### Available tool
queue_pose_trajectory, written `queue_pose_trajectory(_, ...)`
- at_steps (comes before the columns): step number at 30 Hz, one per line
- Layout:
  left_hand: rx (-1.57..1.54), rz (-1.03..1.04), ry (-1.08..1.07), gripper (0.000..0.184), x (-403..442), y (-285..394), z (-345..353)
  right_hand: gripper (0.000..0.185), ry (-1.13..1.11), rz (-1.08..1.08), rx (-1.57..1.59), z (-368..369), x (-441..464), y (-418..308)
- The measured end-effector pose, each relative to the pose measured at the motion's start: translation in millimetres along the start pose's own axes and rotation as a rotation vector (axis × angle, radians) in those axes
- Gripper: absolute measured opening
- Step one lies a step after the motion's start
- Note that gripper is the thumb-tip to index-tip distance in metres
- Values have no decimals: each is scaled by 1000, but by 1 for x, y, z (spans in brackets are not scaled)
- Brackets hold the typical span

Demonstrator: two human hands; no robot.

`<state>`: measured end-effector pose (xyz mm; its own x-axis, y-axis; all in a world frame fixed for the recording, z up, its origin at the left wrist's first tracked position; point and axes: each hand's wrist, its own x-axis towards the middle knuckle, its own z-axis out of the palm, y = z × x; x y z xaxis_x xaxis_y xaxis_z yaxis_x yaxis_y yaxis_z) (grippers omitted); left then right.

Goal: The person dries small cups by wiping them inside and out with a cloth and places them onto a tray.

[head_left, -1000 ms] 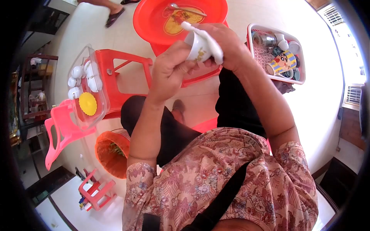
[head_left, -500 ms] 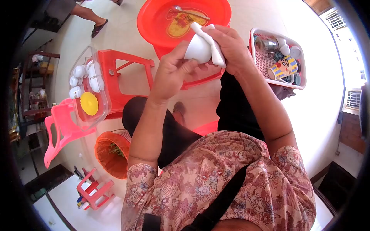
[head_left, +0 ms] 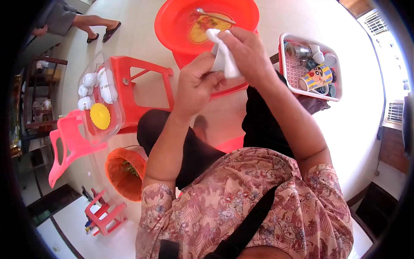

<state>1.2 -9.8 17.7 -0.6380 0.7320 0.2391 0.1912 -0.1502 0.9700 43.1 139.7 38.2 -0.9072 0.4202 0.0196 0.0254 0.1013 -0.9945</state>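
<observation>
My left hand (head_left: 196, 84) is closed on a small white cup (head_left: 217, 64), of which only a sliver shows between the fingers and a cloth. A folded white cloth (head_left: 230, 64) lies over the cup's right side. Closed round that cloth, my right hand (head_left: 252, 54) presses it against the cup. Both hands are in front of a red basin (head_left: 166, 26), where a metal spoon (head_left: 217, 16) rests over a yellow patterned area.
At right stands a white-rimmed basket (head_left: 282, 64) with a patterned cup (head_left: 317, 77) and a glass jar (head_left: 298, 51). A clear tray (head_left: 116, 123) at left holds several white cups and a yellow lid (head_left: 100, 116), beside a red stool (head_left: 120, 82). An orange bin (head_left: 125, 172) stands below.
The cloth and cup have turned in my hands, and the cloth now hides most of the cup. At upper left, another person's legs have come further into view.
</observation>
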Motion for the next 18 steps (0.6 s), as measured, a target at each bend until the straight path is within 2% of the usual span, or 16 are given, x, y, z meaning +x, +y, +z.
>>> queue_pose_trajectory(1,-12,-12,2,17,0,4,2,29,-43,157,140,-4,1,-7)
queue_pose_trajectory(4,-86,-50,17,14,1,13,6,28,-110,259,381,-11,2,-3)
queue_pose_trajectory(5,-118,-66,24,13,2,14,7,29,-162,106,206,-14,3,4)
queue_pose_trajectory(8,-123,-111,-29,20,2,8,-1,32,-6,246,321,-9,-1,4)
queue_pose_trajectory(14,-230,-204,-71,18,2,5,-9,39,-214,69,242,-20,-6,9)
queue_pose_trajectory(17,-135,-256,-123,14,0,1,-12,43,-366,-79,-159,-26,-7,0)
queue_pose_trajectory(18,-108,-270,-114,14,-1,3,-12,42,-384,-65,-145,-24,-7,-1)
